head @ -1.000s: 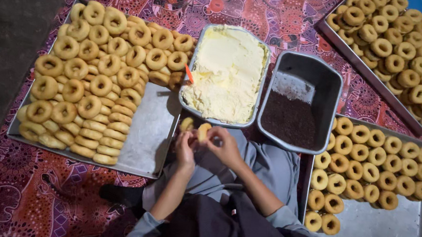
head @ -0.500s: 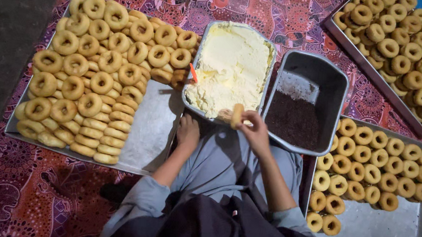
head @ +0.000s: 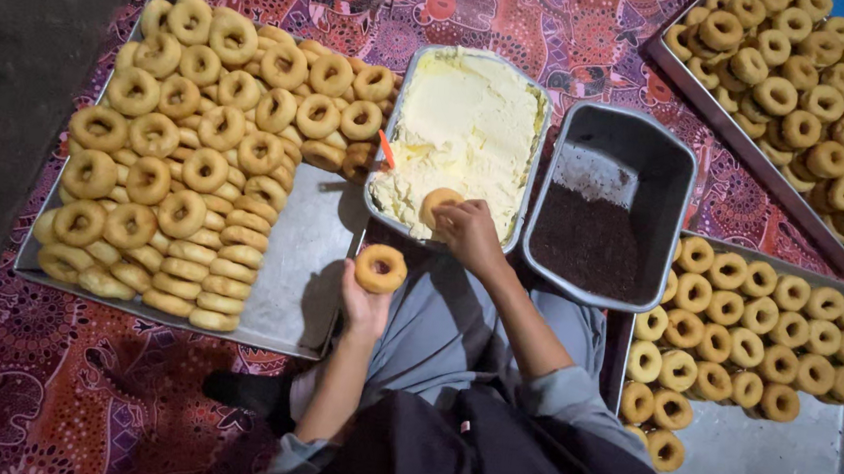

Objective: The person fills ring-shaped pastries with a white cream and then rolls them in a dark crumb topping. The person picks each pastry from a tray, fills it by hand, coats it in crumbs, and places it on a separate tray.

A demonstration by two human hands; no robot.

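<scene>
Two doughnut halves are being handled at frame centre in the head view: the left hand (head: 365, 303) is gripping a ring doughnut (head: 380, 268) upright above the lap, while the right hand (head: 466, 233), fingers closed, is pressing another doughnut piece (head: 438, 206) against the cream (head: 470, 131) in the cream tray (head: 538, 166). Pressing too hard is likely risking a torn piece or cream smearing over the fingers.

Left hand (head: 365, 303) raised, fingers curled; right hand (head: 467, 233) extended, gripping.
</scene>
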